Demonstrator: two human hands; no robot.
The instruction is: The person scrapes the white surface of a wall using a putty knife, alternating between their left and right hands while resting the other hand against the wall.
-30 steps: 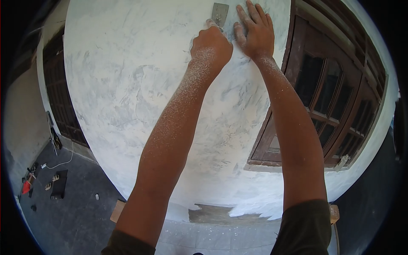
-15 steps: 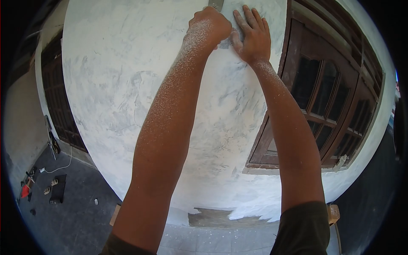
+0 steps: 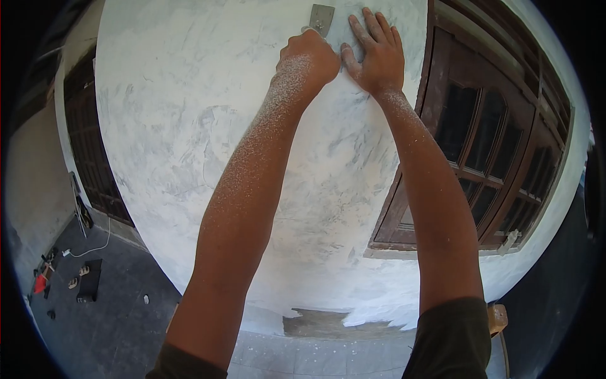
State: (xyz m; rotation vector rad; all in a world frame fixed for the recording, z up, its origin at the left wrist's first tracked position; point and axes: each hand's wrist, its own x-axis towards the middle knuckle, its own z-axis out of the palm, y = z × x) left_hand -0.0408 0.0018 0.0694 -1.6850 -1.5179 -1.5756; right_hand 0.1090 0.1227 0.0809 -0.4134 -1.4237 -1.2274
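Observation:
Against the white, patchily coated wall (image 3: 164,120), my left hand (image 3: 308,60) is closed in a fist around a putty knife. The putty knife's flat metal blade (image 3: 322,19) points up out of the fist, at the wall; its handle is hidden in my fingers. White dust coats the left wrist and forearm. Just to the right, my right hand (image 3: 380,63) lies palm against the wall with fingers spread and whitened fingertips. It holds nothing.
A brown wooden window (image 3: 470,136) with glass panes is to the right. Below, a bare grey patch (image 3: 315,323) shows on the wall. On the dark floor (image 3: 126,319) at left lie sandals (image 3: 79,278), a white cable (image 3: 95,251) and a red item (image 3: 40,283).
My left hand has come down a little along the wall, and more of the putty knife's blade now shows above it. My right hand stays nearly in place.

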